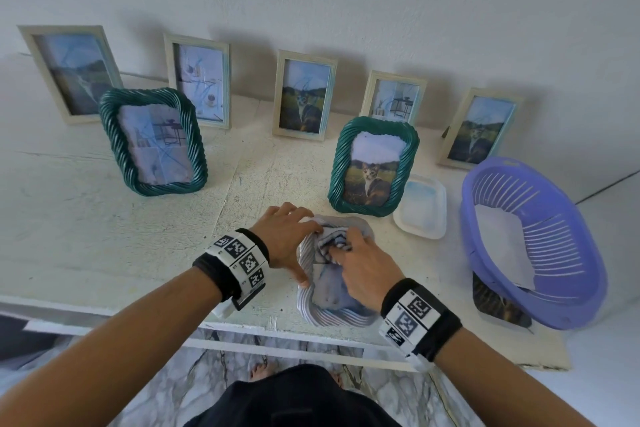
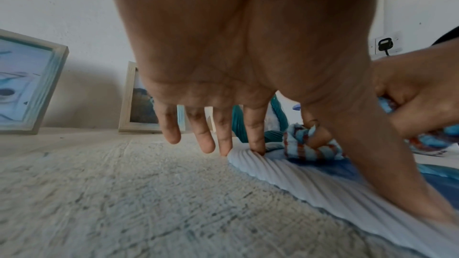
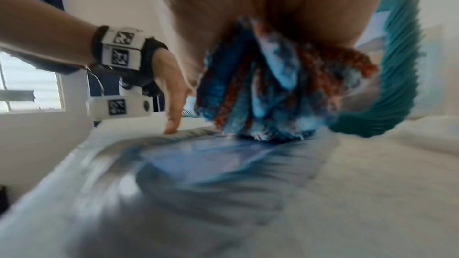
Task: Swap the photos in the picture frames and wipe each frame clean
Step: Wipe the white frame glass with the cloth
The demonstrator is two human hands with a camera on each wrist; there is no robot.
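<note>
A pale ridged frame (image 1: 313, 310) lies flat near the table's front edge, its glass smeared blue. My left hand (image 1: 294, 243) presses on its left rim with straight fingers (image 2: 254, 134), the thumb on the near part of the rim. My right hand (image 1: 353, 253) grips a bunched blue, white and red striped cloth (image 1: 334, 241) and holds it down on the far end of the glass. In the right wrist view the cloth (image 3: 261, 89) touches the blurred glass of the frame (image 3: 198, 164). The far end of the frame is hidden under both hands.
Two green twisted frames (image 1: 156, 142) (image 1: 374, 166) stand behind the hands. Several pale wooden frames (image 1: 304, 95) lean on the wall. A white tray (image 1: 420, 208) and a purple basket (image 1: 533, 243) holding a white sheet sit right, with a photo (image 1: 498, 305) under the basket.
</note>
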